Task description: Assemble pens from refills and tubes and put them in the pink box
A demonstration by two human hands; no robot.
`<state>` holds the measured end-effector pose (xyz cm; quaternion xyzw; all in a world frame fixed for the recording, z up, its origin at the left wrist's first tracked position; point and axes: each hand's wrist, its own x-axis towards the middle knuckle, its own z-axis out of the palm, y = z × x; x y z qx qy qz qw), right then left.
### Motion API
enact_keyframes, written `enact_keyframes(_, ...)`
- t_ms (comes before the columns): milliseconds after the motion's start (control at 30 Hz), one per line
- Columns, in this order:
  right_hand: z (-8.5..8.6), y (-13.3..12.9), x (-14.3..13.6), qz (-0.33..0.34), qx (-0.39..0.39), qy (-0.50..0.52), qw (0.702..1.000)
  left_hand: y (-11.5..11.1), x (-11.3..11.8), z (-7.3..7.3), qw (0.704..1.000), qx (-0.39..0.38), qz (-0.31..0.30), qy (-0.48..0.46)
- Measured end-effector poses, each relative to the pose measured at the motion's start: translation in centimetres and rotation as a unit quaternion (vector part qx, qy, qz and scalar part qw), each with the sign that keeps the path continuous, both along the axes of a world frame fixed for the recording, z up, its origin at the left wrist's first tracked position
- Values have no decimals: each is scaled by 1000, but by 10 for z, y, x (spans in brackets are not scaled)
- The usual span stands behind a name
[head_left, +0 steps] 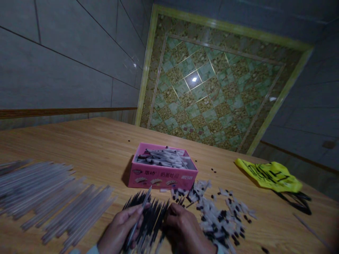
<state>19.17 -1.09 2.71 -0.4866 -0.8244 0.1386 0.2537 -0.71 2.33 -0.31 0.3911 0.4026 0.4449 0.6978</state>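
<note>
My left hand (124, 225) is closed around a slim pen (139, 218), which it holds slanted with the tip pointing up and away. My right hand (182, 225) has its fingers curled down at the right side of the pile of black pen refills (155, 215); what they hold, if anything, is hidden. Just beyond both hands stands a pink box (161, 179) with printed lettering, filled with pens (165, 157). On the left lie rows of clear pen barrels (39, 190). Whitish pen caps and small black plugs (217, 215) are scattered to the right.
A yellow bag (270, 174) with black lettering and dark straps lies at the right of the wooden table (87, 141). A thin stick-like piece (309, 229) is near the right edge. Tiled walls (69, 53) stand behind and beside the table.
</note>
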Motion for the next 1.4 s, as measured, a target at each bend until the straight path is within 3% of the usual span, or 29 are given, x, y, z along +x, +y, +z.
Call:
enact_keyframes(67,-1,3,7,-44,7,-47,998,0,0,0,1000,-2,-3,6)
enact_keyframes(200,-2,13,32,-196,52,-93,975,-1,0,1,1000,0,-10,9)
enact_keyframes(267,-2,17,41,-216,61,-92,970,-1,1,1,1000,-5,-12,10)
enact_keyframes(500,-11,19,34,-135,21,-102,985,-2,2,0,1000,-17,-15,13)
enact_keyframes(667,-14,19,30,-101,8,-48,994,-3,4,5,1000,-10,2,8)
enact_keyframes(933,-12,21,28,-135,36,-34,990,-7,4,4,1000,-15,-5,10)
enact_keyframes(1100,-12,18,26,-115,41,-70,990,-8,5,5,1000,-18,-12,6)
enact_keyframes(1400,-18,22,36,-149,54,-97,983,-10,5,3,1000,-6,-12,21)
